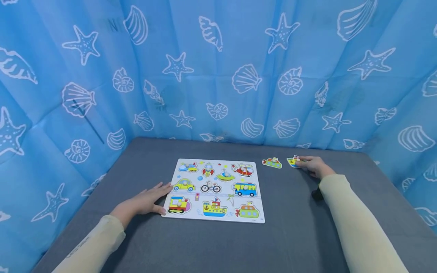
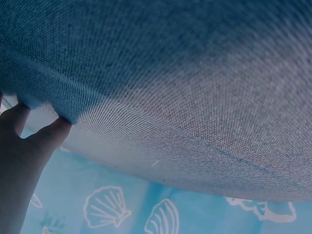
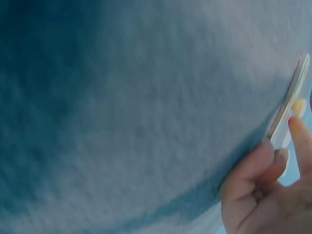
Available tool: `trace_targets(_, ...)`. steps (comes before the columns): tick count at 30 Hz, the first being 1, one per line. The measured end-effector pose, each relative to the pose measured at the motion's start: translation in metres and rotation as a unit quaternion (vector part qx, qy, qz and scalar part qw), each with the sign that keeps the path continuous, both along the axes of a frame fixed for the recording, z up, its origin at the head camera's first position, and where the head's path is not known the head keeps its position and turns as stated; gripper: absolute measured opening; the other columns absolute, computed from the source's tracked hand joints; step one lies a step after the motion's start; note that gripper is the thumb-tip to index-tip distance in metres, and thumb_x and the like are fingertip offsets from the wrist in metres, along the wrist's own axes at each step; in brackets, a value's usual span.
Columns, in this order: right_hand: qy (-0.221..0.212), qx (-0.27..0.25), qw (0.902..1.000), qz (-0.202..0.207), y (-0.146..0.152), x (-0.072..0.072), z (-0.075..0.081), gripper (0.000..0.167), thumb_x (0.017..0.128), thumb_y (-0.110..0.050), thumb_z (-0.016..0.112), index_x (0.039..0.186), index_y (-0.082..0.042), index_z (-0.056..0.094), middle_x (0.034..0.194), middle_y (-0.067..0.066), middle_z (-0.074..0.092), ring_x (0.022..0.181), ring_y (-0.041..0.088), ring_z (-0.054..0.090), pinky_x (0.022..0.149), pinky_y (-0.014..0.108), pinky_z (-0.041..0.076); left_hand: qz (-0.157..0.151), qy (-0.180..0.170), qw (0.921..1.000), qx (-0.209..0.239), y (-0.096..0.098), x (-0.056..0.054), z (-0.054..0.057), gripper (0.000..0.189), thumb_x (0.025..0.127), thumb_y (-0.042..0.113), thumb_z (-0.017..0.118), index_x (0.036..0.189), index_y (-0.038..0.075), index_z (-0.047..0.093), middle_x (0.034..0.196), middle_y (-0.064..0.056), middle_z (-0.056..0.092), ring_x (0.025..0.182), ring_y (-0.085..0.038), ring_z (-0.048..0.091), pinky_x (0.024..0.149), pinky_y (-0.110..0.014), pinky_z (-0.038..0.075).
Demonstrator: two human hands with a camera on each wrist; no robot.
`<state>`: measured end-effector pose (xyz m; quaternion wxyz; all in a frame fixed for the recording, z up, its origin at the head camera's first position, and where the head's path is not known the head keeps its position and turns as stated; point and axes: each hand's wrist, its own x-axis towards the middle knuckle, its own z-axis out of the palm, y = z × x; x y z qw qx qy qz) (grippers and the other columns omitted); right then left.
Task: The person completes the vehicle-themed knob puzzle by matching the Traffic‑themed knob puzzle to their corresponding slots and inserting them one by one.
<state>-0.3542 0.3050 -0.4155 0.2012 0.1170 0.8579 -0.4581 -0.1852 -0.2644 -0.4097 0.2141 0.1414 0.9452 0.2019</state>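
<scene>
A white peg puzzle board point(image 1: 201, 191) with vehicle pictures lies on the grey table. My left hand point(image 1: 146, 199) rests along its left edge, fingers stretched out and thumb spread at the lower corner. In the left wrist view, fingers of that left hand point(image 2: 24, 141) show at the left side. Far right of the board, my right hand point(image 1: 314, 166) pinches a boat puzzle piece point(image 1: 291, 161) by its knob, covering part of it. The right wrist view shows the piece's yellow knob point(image 3: 298, 106) at the fingertips, other fingers curled below. A green submarine piece point(image 1: 272, 163) lies beside the boat.
Boat and submarine spots on the board show printed pictures without knobs; several other pieces, such as the blue bus point(image 1: 245, 191), sit in place with knobs. A blue curtain point(image 1: 218, 76) with white shells hangs behind and beside the grey table point(image 1: 273, 246).
</scene>
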Motion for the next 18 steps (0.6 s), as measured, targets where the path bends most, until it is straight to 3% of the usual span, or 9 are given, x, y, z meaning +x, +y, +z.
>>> trace_targets(4,-0.004,0.018,0.9998,-0.004,0.004,-0.003,0.000,0.070,0.097,-0.035,0.057,0.153,-0.008,0.023,0.152,0.030,0.019,0.133,0.040,0.028,0.102,0.052,0.036,0.003,-0.002,1.0000,-0.004,0.002,-0.001,0.000,0.098,0.079,0.045,0.076,0.154,0.008,0.024,0.160,-0.016,0.019,0.146,-0.041,0.009,0.107,-0.069,0.008)
trace_targets(12,0.001,0.014,0.9990,-0.042,-0.001,-0.007,-0.001,0.059,0.099,-0.028,0.056,0.148,-0.003,0.036,0.151,0.027,0.027,0.128,0.036,0.035,0.098,0.050,0.040,0.008,-0.003,1.0000,-0.003,0.001,0.001,0.000,0.099,0.079,0.045,0.076,0.154,0.009,0.024,0.160,-0.016,0.019,0.145,-0.042,0.009,0.107,-0.070,0.008)
trace_targets(18,0.019,0.015,0.9971,-0.072,-0.007,-0.002,0.000,0.044,0.095,-0.023,0.062,0.130,0.004,0.055,0.142,0.027,0.040,0.124,0.037,0.041,0.097,0.054,0.039,0.009,-0.004,0.9999,-0.004,0.002,0.001,0.000,0.098,0.078,0.046,0.076,0.154,0.010,0.025,0.160,-0.015,0.019,0.145,-0.042,0.009,0.106,-0.071,0.008)
